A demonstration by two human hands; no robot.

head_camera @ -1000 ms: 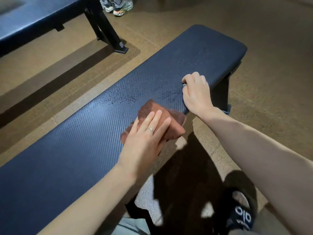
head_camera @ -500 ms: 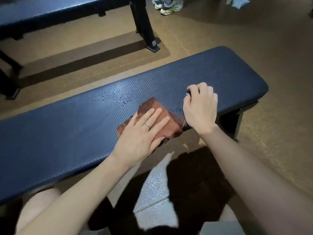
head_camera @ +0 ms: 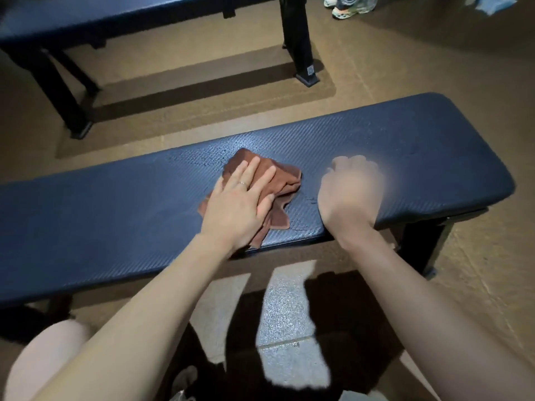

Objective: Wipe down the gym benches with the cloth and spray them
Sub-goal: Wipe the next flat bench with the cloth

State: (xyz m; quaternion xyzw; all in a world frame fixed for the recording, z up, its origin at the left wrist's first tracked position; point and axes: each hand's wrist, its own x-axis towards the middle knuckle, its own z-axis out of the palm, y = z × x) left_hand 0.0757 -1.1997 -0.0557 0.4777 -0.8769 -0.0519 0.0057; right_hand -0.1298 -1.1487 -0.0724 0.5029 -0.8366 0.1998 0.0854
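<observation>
While the left hand [head_camera: 237,206] presses the cloth [head_camera: 278,180] flat-fingered, the table [head_camera: 434,157] stretches unwiped rightward past the empty, fisted right hand [head_camera: 351,195].

Two benches [head_camera: 115,215] [head_camera: 101,15], one brown cloth [head_camera: 285,180], two hands [head_camera: 234,209] [head_camera: 350,195], one pair of shoes [head_camera: 347,5].

Both bare forearms reach up into view from the lower edge, the left from about 7 o'clock, the right from about 5 o'clock. The left hand [head_camera: 240,204] lies palm down with its fingers [head_camera: 251,171] straight and together, pointing toward 1 o'clock; a ring sits on one finger. The right hand [head_camera: 351,192], blurred, is just beside it at 3 o'clock, back of the hand up, fingers curled under into a loose fist, wrist bent. Whether it holds anything cannot be told.
</observation>
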